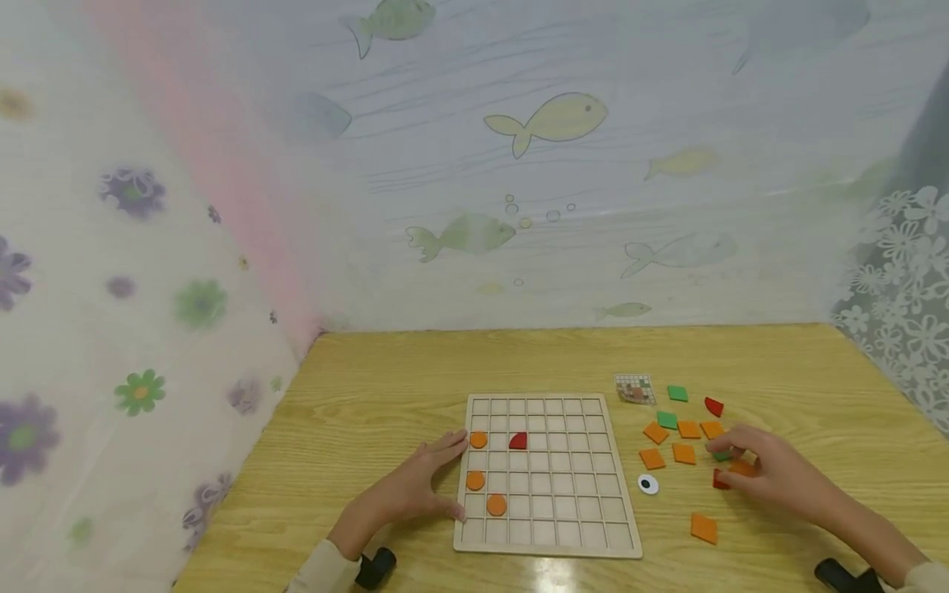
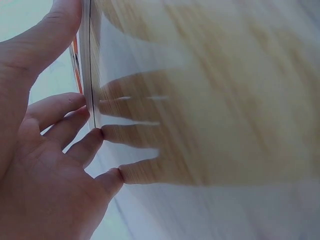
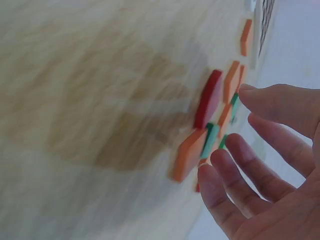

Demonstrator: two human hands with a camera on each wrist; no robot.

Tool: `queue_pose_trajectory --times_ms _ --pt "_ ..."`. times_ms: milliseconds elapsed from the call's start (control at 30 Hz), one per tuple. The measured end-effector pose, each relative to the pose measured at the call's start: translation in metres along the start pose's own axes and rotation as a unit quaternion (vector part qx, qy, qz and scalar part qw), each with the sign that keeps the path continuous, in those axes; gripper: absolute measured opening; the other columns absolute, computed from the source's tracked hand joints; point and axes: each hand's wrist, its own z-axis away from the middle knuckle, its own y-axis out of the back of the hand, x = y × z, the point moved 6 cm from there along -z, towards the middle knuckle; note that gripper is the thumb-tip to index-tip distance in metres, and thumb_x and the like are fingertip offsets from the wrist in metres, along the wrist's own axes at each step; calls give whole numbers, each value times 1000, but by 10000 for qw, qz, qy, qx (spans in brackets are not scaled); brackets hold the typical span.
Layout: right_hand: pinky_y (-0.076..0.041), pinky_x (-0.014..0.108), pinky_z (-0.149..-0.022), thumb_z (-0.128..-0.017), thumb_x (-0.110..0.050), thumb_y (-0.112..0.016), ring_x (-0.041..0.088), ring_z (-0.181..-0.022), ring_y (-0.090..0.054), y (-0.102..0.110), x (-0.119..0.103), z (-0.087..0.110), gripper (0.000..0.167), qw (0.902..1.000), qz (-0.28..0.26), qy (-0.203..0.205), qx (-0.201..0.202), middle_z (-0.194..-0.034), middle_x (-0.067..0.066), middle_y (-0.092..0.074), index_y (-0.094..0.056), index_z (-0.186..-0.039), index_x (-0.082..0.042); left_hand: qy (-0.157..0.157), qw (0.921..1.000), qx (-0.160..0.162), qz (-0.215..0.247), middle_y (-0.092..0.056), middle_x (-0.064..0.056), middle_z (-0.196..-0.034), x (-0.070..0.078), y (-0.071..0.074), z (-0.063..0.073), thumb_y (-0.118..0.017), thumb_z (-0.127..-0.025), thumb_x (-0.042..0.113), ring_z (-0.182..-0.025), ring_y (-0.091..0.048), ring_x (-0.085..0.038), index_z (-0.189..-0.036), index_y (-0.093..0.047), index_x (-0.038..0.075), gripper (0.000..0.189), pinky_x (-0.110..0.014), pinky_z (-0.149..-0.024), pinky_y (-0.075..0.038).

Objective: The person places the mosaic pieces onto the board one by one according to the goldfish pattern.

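A pale wooden grid board (image 1: 549, 550) lies on the table. Three orange discs, one of them (image 1: 496, 505) lowest, and a red quarter-round piece (image 1: 519, 441) sit in its squares at the left. My left hand (image 1: 415, 486) rests spread along the board's left edge, fingertips and thumb touching the rim. Over the loose pieces at the right hovers my right hand (image 1: 771, 473), thumb and fingers apart with nothing pinched. Beneath it show a red piece (image 3: 207, 100), an orange square (image 3: 189, 155) and a green piece (image 3: 210, 139), partly hidden in the head view.
Several orange squares (image 1: 684, 453) lie scattered between board and right hand, with green pieces (image 1: 677, 394) and a red piece (image 1: 714, 407) farther back. A white eye piece (image 1: 648, 484) is beside the board. A small pattern card (image 1: 634, 389) lies behind. Patterned curtains border the table.
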Motion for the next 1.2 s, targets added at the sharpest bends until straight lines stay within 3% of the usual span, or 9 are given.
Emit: queue_pose_trajectory --times_ms 267,500,600,733,967,1200 --pt "-41 22 -50 -70 -4 -81 -1 -74 -50 4 12 16 28 9994 263 -217 -103 -88 -5 -60 -67 -94 -9 -9 10000 25 -22 -22 -9 -155 1 0 0 -78 -70 45 -142 -16 -32 -147 -31 4 99 -60 -110 -9" --pt "-42 22 -50 -67 -1 -82 -1 -73 -51 6 16 21 28 9977 420 -507 138 -87 -3 -59 -68 -89 -12 12 10000 25 -6 -22 -7 -155 0 -1 0 -77 -70 47 -142 -15 -31 -148 -31 5 99 -59 -111 -8" --pt "-46 23 -53 -68 -1 -81 0 -70 -52 7 19 21 25 9948 563 -833 133 -85 -3 -59 -69 -88 -11 5 10000 28 -1 -22 -7 -155 -1 -1 0 -77 -70 47 -142 -15 -31 -148 -31 5 99 -59 -111 -8" --pt "-48 24 -55 -72 -5 -80 5 -69 -55 9 25 19 22 9865 626 -1502 -172 -86 -1 -63 -69 -92 -4 -26 10000 42 22 -21 -7 -155 0 -1 0 -77 -70 46 -142 -15 -31 -148 -31 5 99 -59 -111 -8" --pt "-48 28 -57 -76 -17 -79 17 -71 -58 15 32 19 31 9702 773 -2249 -461 -86 6 -65 -68 -94 5 -59 10000 39 -13 -22 -8 -155 1 -1 -1 -77 -70 48 -142 -16 -31 -148 -31 4 99 -59 -111 -8" --pt "-46 24 -54 -76 -10 -76 2 -62 -52 11 31 22 20 9744 444 -2115 -627 -81 1 -64 -70 -92 1 8 10000 21 -58 -21 -7 -155 0 0 -1 -78 -70 46 -142 -16 -31 -148 -31 5 99 -58 -111 -8"
